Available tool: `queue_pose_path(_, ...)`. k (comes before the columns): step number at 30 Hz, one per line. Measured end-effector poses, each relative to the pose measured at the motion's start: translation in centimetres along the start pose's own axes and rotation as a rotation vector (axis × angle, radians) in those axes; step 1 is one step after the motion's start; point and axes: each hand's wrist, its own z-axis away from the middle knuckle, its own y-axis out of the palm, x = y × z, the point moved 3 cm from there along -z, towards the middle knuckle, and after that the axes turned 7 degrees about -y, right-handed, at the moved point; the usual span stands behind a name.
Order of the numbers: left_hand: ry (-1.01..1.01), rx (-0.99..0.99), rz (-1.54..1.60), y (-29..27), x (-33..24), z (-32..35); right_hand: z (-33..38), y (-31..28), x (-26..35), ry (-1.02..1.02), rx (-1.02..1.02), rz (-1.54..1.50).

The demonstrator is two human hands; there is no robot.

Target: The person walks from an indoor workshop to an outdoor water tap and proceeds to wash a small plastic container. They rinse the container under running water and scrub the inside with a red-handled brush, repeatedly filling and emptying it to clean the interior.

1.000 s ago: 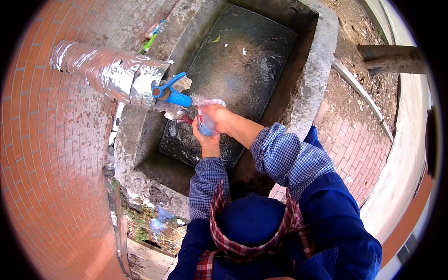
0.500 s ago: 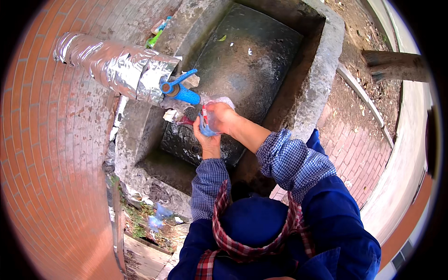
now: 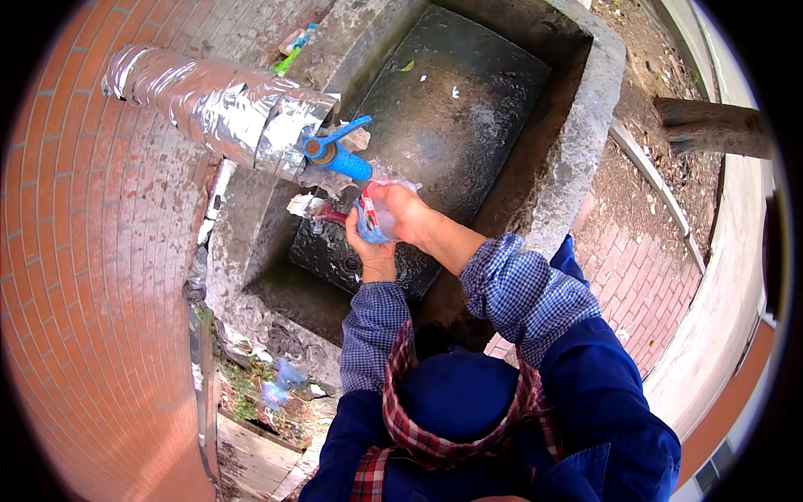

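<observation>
Both hands meet below the blue tap (image 3: 350, 163), over a concrete sink (image 3: 569, 159). My right hand (image 3: 405, 211) is closed round a crumpled-looking clear plastic container (image 3: 381, 227) with red and blue patches; whether it is a bottle or a bag I cannot tell. My left hand (image 3: 373, 256) grips the same container from below and to the left. A brush-like thing with a dark red handle (image 3: 332, 215) and a whitish end points left from the left hand's fingers. Part of its handle is hidden there. The tap's lever is blue too.
A foil-wrapped pipe (image 3: 217, 109) carries the tap from the left. Bright green and blue items (image 3: 288, 60) lie by the sink's far-left rim. Blue plastic litter (image 3: 280, 385) lies below at left. A brick wall (image 3: 100, 251) stands left, a tree trunk (image 3: 711, 125) right.
The sink, tap and pipe have shifted slightly in view as the head moved. Both hands keep their hold on the plastic container, now a little farther below the tap's mouth.
</observation>
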Motion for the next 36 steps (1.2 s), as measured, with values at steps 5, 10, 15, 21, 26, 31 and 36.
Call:
queue_pose_path(5,0.008,0.019,-0.001,0.7,0.0,0.1,-0.4,0.1,-0.3,-0.002,0.076,-0.074)
queue_pose_path(10,-0.029,0.018,0.035,0.5,0.5,0.3,-0.9,0.0,-0.6,0.04,-0.075,-0.018)
queue_pose_path(15,-0.036,0.017,0.007,0.6,0.9,0.2,-0.5,-0.8,-0.3,-0.051,-0.13,0.085)
queue_pose_path(21,-0.053,0.042,0.005,0.5,1.6,0.3,-1.1,-2.0,-0.7,-0.148,-0.113,0.284)
queue_pose_path(26,-0.061,0.046,0.001,0.3,1.4,0.3,-0.4,-1.4,-0.1,-0.111,-0.069,0.345)
queue_pose_path(31,-0.036,0.029,-0.02,0.5,1.1,0.1,0.3,-0.4,0.9,-0.191,0.055,0.554)
queue_pose_path(36,-0.045,0.052,-0.033,0.7,0.9,0.4,-0.3,-1.0,0.3,-0.223,0.08,0.553)
